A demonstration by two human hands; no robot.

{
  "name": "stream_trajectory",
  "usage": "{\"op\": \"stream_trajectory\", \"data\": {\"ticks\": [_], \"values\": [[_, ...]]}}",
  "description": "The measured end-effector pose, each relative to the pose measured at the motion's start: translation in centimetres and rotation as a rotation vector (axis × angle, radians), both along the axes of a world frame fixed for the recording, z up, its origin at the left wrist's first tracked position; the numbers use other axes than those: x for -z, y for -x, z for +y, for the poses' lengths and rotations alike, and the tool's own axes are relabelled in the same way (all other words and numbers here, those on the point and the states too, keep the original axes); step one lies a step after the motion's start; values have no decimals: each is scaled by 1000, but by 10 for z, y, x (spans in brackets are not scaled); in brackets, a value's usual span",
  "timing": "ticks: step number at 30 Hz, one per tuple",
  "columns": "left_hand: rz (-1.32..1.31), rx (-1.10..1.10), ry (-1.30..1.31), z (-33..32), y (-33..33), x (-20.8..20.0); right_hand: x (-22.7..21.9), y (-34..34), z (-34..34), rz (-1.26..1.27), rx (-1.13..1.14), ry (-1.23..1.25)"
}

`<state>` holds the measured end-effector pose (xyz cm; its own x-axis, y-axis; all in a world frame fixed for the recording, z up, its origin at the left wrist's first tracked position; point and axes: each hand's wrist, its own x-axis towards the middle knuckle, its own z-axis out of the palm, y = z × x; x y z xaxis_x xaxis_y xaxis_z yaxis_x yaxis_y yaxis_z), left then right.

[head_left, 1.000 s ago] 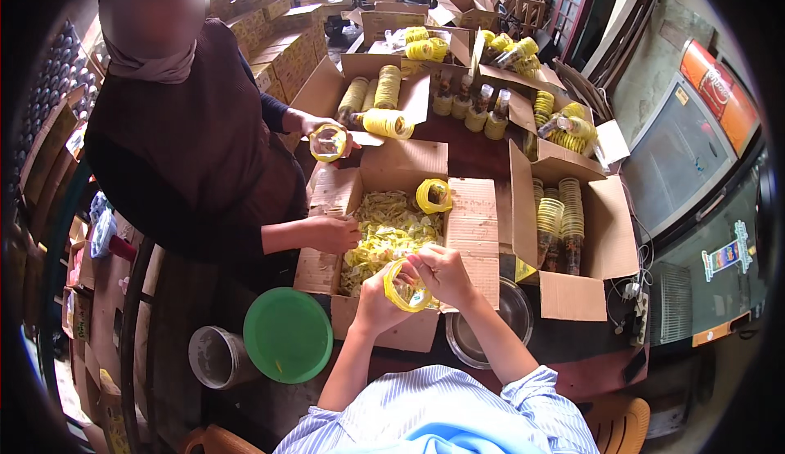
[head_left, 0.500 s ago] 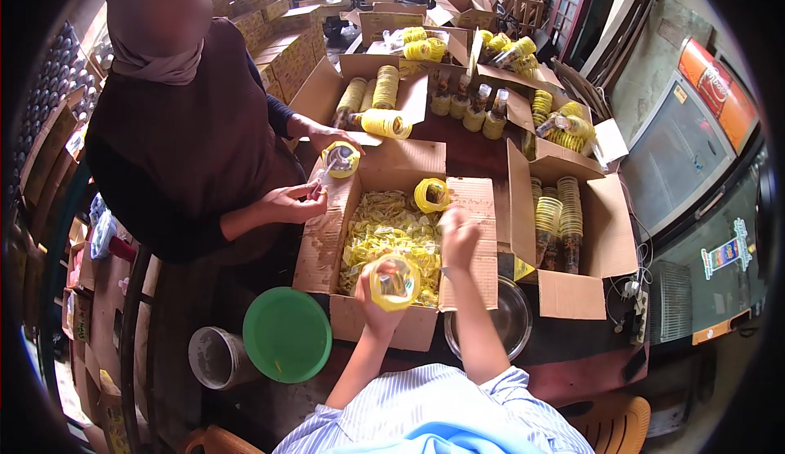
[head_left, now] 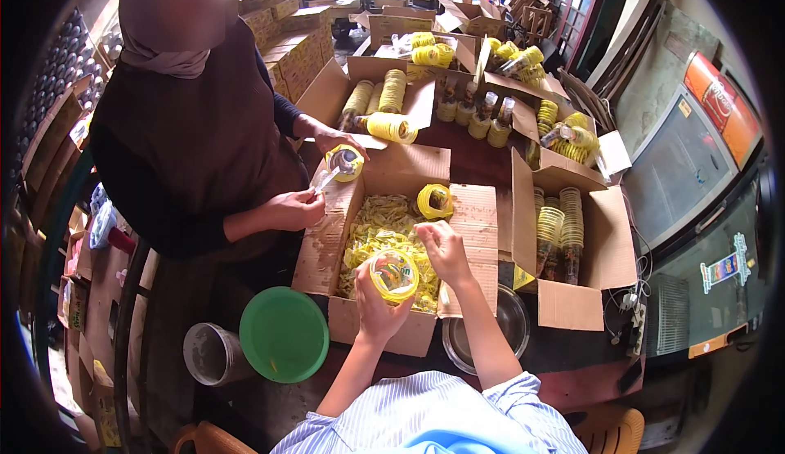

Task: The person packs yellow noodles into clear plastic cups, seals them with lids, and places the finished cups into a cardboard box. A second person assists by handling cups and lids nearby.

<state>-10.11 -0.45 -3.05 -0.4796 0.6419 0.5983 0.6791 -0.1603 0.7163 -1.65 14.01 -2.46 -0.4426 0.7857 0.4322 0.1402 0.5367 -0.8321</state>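
Note:
My left hand (head_left: 378,313) is wrapped round a clear plastic cup with a yellow rim (head_left: 395,276), its mouth tilted toward me. Up and to the right of that cup, my right hand (head_left: 443,251) has its fingers curled and thumb pinched in; anything between the fingertips is too small to make out. Both hands are above an open cardboard box (head_left: 472,218) full of small yellow and whitish pieces (head_left: 380,223). A yellow-rimmed cup or short stack of them (head_left: 435,201) sits at the box's far right corner.
Across on the left, a person (head_left: 196,127) holds a similar cup (head_left: 344,162) and a pale thin tool. Cardboard boxes (head_left: 609,233) with stacked yellow-rimmed cups stand behind and right. Nearer are a green basin (head_left: 284,335), a white bucket (head_left: 214,354) and a metal bowl (head_left: 509,323).
My right hand has come down and left, nearer the cup, and its motion blur is gone. The cup in my left hand is tilted slightly differently. The other person's hand with the tool has shifted slightly.

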Motion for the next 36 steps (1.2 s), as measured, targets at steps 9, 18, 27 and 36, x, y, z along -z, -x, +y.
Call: {"op": "stream_trajectory", "data": {"ticks": [9, 18, 27, 36], "values": [[36, -45, 27, 0, 2, 6, -54, -10, -39, -574, -238, -321], [118, -206, 119, 6, 2, -12, -46, -6, -47, -534, -205, -162], [111, -78, 141, 8, 16, -4, -47, -12, -48, -782, -204, -241], [402, -206, 13, 1, 5, -3, -43, -6, -70, -669, -59, -101]]}}
